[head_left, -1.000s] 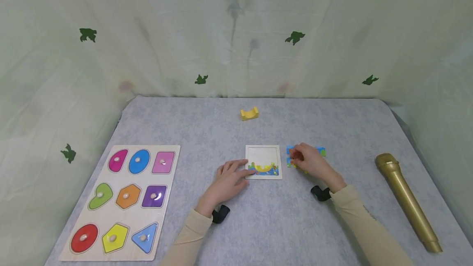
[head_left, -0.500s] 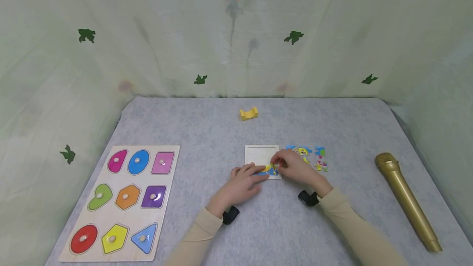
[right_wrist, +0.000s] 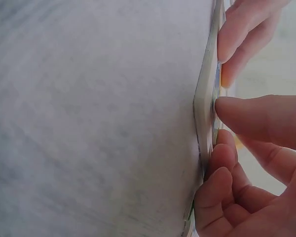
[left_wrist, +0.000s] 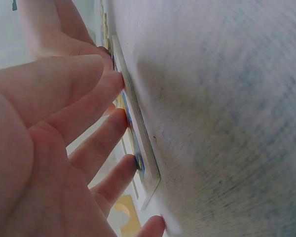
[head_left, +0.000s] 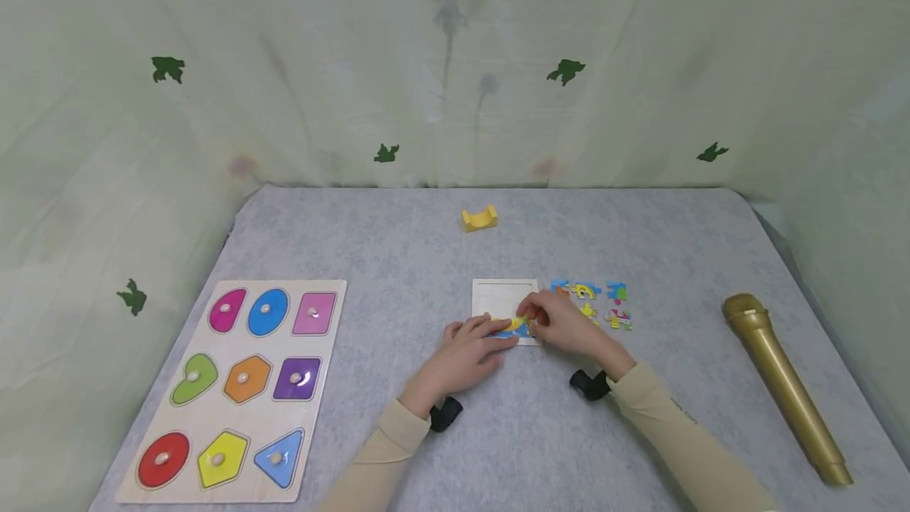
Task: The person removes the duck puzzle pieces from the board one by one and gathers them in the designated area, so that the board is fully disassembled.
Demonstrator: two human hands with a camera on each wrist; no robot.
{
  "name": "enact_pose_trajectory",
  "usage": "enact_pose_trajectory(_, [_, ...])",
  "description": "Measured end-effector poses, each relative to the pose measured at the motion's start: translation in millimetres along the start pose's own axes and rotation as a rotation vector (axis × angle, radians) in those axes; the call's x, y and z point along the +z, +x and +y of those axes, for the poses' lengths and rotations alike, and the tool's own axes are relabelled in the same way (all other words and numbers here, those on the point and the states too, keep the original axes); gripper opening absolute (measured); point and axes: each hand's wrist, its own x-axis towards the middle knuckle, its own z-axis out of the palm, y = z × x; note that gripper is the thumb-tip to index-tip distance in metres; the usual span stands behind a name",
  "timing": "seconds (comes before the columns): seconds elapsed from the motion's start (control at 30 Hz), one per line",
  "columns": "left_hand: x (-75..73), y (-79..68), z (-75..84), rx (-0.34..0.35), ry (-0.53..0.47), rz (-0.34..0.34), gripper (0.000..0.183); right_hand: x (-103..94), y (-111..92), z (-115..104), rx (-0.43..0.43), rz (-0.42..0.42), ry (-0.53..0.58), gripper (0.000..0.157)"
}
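A small white puzzle frame [head_left: 494,284] lies mid-table, with a row of blue and yellow puzzle pieces [head_left: 509,330] along its near side. My left hand [head_left: 462,354] rests its extended fingers on this row. In the left wrist view, those fingertips touch the frame [left_wrist: 143,138] and the pieces in it. At the right end of the row, my right hand [head_left: 569,330] pinches a puzzle piece, mostly hidden by the fingers. The right wrist view has the thumb tip against the inside of the frame [right_wrist: 202,108], the other fingers curled beside it.
Several loose puzzle pieces [head_left: 617,318] lie right of the frame, partly behind my right hand. A wooden board [head_left: 270,417] with knobbed colored shapes lies at left. A gold microphone [head_left: 785,389] lies at right, and a yellow curved block [head_left: 480,219] stands at the back.
My right hand has moved left from the loose pieces to the frame, bringing a puzzle piece. My left hand has slid right, farther over the row. Both barely move in the last half second.
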Motion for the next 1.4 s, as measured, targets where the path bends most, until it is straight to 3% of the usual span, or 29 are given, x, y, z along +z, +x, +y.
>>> enact_pose_trajectory(0.27, [-2.6,1.9,3.4,-0.018,0.008,-0.017,0.036,-0.5,-2,-1,0.041,0.005,0.035,0.026])
enact_pose_trajectory(0.5, [-4.0,4.5,0.9,-0.025,0.019,-0.031,0.037,-2.4,0,-1,0.026,0.027,-0.002,0.023])
enact_pose_trajectory(0.73, [-2.4,4.4,-0.6,-0.011,-0.001,-0.039,0.037,-14.5,-11,7,0.034,0.038,0.062,0.018])
enact_pose_trajectory(1.0, [1.9,1.7,-2.0,-0.015,-0.029,-0.036,0.038,-48.3,-53,29,0.192,0.115,0.145,0.018])
enact_pose_trajectory(1.2, [2.0,-0.4,-2.1,-0.023,-0.058,-0.032,0.038,-66.5,-92,43,0.246,0.153,0.084,0.015])
enact_pose_trajectory(1.4, [0.0,-1.4,-0.4,-0.031,-0.087,-0.027,0.038,-68.2,-111,46,0.276,0.123,0.022,0.015])
